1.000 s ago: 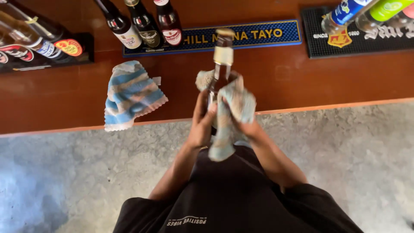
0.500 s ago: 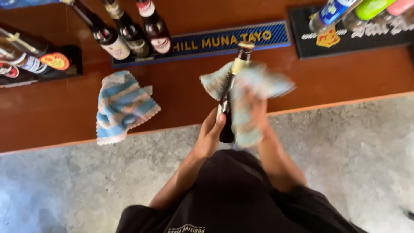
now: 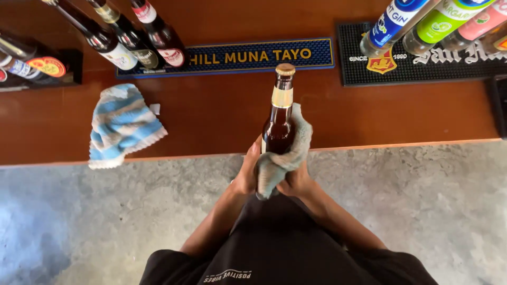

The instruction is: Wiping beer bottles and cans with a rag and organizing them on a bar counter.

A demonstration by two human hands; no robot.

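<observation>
I hold a brown glass bottle (image 3: 280,120) with a gold cap upright in front of me, over the front edge of the wooden counter (image 3: 222,113). My left hand (image 3: 247,170) grips its lower body from the left. My right hand (image 3: 297,179) presses a grey-green cloth (image 3: 288,153) around the bottle's right side and base. The cloth hides the bottom of the bottle.
A blue-and-white striped cloth (image 3: 122,125) lies crumpled on the counter at left. Dark bottles (image 3: 127,34) stand behind it on a long blue bar mat (image 3: 253,54). A black mat (image 3: 417,60) at back right carries several coloured bottles (image 3: 422,21). Grey concrete floor (image 3: 105,221) lies below.
The bottle was tilted with the cloth flapping loose beside it; now it stands upright and the cloth is wrapped tight around its lower part.
</observation>
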